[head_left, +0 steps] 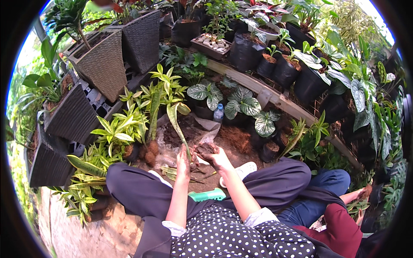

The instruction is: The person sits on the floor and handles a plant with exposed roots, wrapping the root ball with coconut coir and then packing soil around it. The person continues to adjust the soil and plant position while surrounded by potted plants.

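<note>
Sitting cross-legged, I have both hands close together in front of me. My left hand (183, 167) is closed around the base of a snake plant (176, 121), whose long yellow-edged leaves rise above the fingers. Beside it, my right hand (218, 158) cups a dark clump of soil (205, 148) near the plant's base. The roots are mostly hidden by the hands. Below them lie loose leaf pieces (171, 173) and a green plastic object (207, 195). Behind the hands, dark soil (174, 131) is heaped on a plastic sheet (209, 125).
Brown fibre (234, 138) and a water bottle (218, 113) stand beyond my hands. Tall grey planters (99, 62) lean at the left. Potted plants in black bags (246, 52) line a raised edge (275, 96). A person in a maroon sleeve (342, 230) sits close on my right.
</note>
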